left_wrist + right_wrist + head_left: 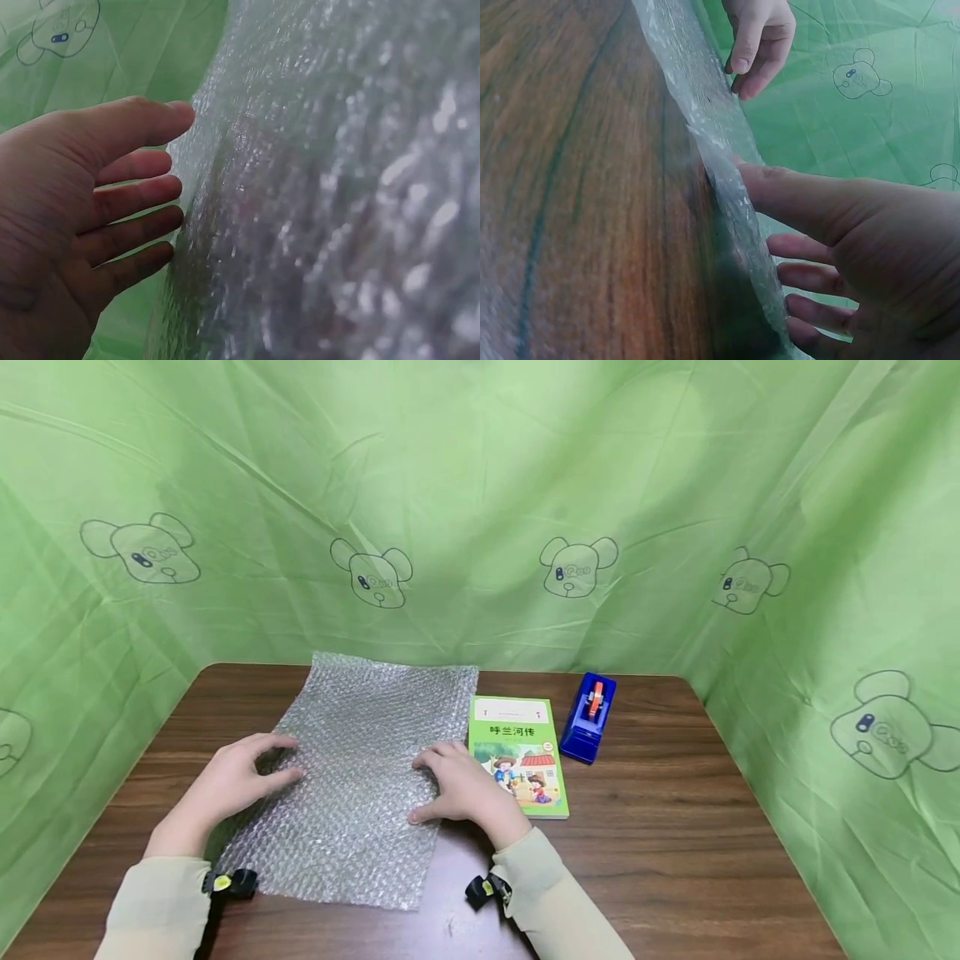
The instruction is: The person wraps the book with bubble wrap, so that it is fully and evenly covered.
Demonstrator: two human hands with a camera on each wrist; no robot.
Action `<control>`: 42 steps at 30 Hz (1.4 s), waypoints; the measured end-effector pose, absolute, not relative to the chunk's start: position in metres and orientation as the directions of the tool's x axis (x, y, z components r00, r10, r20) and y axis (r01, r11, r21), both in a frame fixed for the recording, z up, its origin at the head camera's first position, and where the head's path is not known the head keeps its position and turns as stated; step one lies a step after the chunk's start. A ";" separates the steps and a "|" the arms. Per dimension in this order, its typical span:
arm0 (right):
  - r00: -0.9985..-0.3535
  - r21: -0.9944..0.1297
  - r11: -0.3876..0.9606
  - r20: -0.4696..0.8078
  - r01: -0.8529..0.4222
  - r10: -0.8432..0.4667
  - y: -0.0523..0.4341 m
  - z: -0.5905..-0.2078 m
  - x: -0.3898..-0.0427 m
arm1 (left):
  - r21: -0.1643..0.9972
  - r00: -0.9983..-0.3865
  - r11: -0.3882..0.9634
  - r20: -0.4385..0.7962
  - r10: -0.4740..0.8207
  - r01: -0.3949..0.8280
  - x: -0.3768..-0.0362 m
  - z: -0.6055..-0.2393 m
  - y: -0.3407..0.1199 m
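A sheet of clear bubble wrap [360, 760] lies on the left half of the wooden table [660, 843]. My left hand [236, 777] is at its left side, thumb and fingers apart, fingertips reaching over the sheet. In the left wrist view the left fingers [139, 191] are loosely extended beside the bubbly surface, with nothing gripped. At the sheet's right edge is my right hand [465, 789], its fingers spread and slightly bent. The right wrist view has the right thumb [802, 196] right at the sheet's edge. Just past the right hand lies a green book [517, 756] with an illustrated cover.
A blue tape dispenser-like tool [588, 718] with an orange-red part lies right of the book. Green fabric [480, 510] printed with bear heads surrounds the table at the back and sides. The bubble wrap reaches the table's back edge.
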State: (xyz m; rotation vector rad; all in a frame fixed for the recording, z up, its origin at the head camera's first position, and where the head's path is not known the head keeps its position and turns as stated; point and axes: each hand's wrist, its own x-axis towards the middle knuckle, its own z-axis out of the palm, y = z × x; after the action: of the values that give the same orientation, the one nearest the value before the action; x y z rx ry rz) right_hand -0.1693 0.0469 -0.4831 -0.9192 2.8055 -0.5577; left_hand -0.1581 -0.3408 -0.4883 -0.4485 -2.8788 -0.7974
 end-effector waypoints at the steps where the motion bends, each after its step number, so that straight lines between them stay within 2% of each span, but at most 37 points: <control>1: -0.805 -0.385 0.746 -0.014 -0.543 -0.594 0.046 -0.484 -0.169 | 0.481 -0.949 0.819 0.202 0.244 0.313 -0.158 -0.488 -0.341; 22: -0.832 -0.413 0.763 -0.024 -0.497 -0.555 0.048 -0.479 -0.169 | 0.467 -0.939 0.816 0.199 0.279 0.342 -0.158 -0.488 -0.334; 27: -0.836 -0.403 0.769 -0.016 -0.497 -0.549 0.051 -0.478 -0.169 | 0.477 -0.943 0.814 0.139 0.303 0.332 -0.160 -0.492 -0.332; 35: -0.815 -0.418 0.741 -0.004 -0.525 -0.579 0.054 -0.475 -0.170 | 0.477 -0.935 0.807 0.105 0.340 0.347 -0.160 -0.493 -0.327; 42: -0.790 -0.445 0.691 0.065 -0.570 -0.610 0.061 -0.477 -0.176 | 0.469 -0.928 0.806 0.096 0.360 0.361 -0.160 -0.494 -0.323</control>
State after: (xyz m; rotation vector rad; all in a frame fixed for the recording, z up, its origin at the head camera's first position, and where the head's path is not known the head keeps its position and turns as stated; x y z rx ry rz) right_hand -0.1759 0.0613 -0.4772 -0.9817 2.8072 -0.6942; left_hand -0.1605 -0.3235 -0.4941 -0.5955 -2.9832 -0.7762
